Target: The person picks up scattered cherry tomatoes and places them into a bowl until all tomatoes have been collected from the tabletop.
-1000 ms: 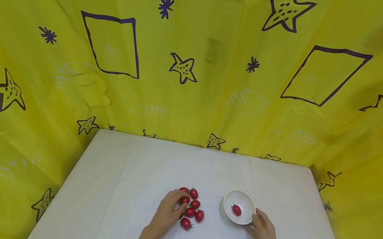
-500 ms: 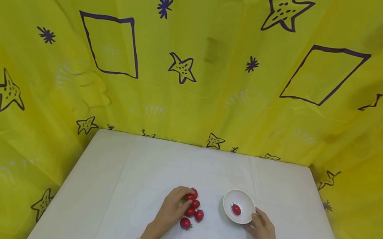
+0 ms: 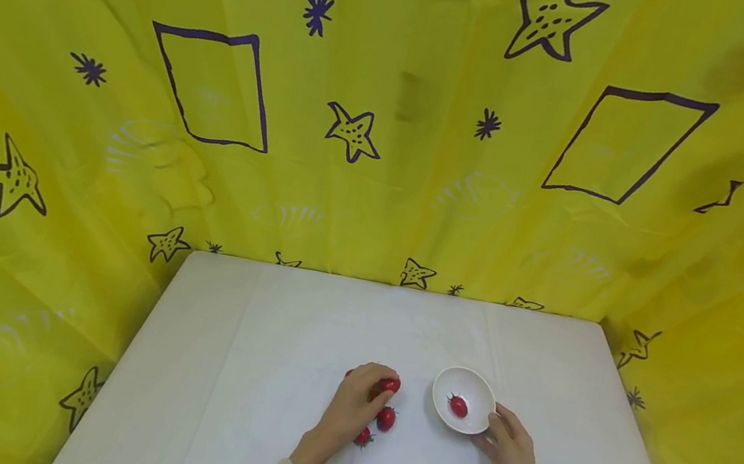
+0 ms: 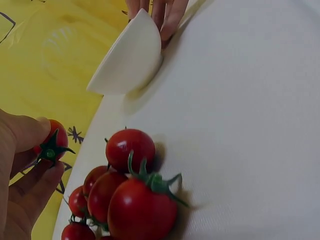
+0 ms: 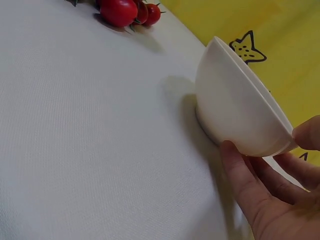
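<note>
A left hand (image 3: 355,403) has shifted toward the white bowl (image 3: 480,393) over the past second, a red tomato (image 3: 390,384) pinched between its thumb and fingers and held clear of the table (image 3: 298,318). Seen from the head view, the held tomato hangs at nine o'clock from the bowl, near but outside it; that suggests it is mid-carry, with the bowl's share unchanged. A single tomato (image 3: 458,406) lies in the bowl, just toward seven o'clock of its middle. The right hand (image 3: 512,446) has stayed at the bowl's four o'clock, its thumb at the rim and its fingers curled against the outer wall; it holds nothing else. The loose tomatoes (image 4: 142,212) cluster under and around the left hand, two showing at its four and six o'clock and another peeking out at eleven; the hand hides the rest. No brand, label or readable writing appears on bowl or table; the yellow backdrop (image 3: 390,210) at twelve o'clock carries only drawn stars, bursts and outlined boxes.
</note>
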The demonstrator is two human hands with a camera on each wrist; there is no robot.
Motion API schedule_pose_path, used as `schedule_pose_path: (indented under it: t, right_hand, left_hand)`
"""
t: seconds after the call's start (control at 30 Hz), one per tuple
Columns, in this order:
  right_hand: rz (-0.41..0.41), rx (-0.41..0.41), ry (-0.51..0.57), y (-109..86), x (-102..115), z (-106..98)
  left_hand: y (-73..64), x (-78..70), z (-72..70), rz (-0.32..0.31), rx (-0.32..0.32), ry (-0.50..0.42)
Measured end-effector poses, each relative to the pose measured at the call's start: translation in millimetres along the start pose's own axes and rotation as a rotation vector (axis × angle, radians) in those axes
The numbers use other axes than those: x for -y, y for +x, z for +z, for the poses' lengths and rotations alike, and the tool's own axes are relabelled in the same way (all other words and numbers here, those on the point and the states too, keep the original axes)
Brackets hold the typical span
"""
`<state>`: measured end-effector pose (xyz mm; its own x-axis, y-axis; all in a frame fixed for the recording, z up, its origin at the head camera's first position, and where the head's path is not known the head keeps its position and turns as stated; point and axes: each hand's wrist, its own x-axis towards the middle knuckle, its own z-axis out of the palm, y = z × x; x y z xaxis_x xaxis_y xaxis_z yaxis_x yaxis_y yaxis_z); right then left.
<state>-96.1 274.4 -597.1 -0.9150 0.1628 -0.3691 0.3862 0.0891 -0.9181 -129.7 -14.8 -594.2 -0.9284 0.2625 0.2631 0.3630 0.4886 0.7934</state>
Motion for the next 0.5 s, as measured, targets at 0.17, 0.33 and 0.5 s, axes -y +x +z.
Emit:
schedule_pose_path:
  t: [0.17, 0.33, 0.5]
  right_hand:
    - [0.019, 0.003, 0.014, 0.1, 1, 0]
    - [0.044, 0.004, 0.025, 2.5, 1, 0]
    - [0.066, 0.016, 0.084, 4.0, 1, 1]
  left_hand:
    - [4.1, -8.4, 7.6, 0.025, 0.020, -0.003]
    - [9.2, -15.9, 16.0, 0.133, 0.035, -0.013]
    - [14.8, -25.0, 24.1, 0.225, 0.049, 0.015]
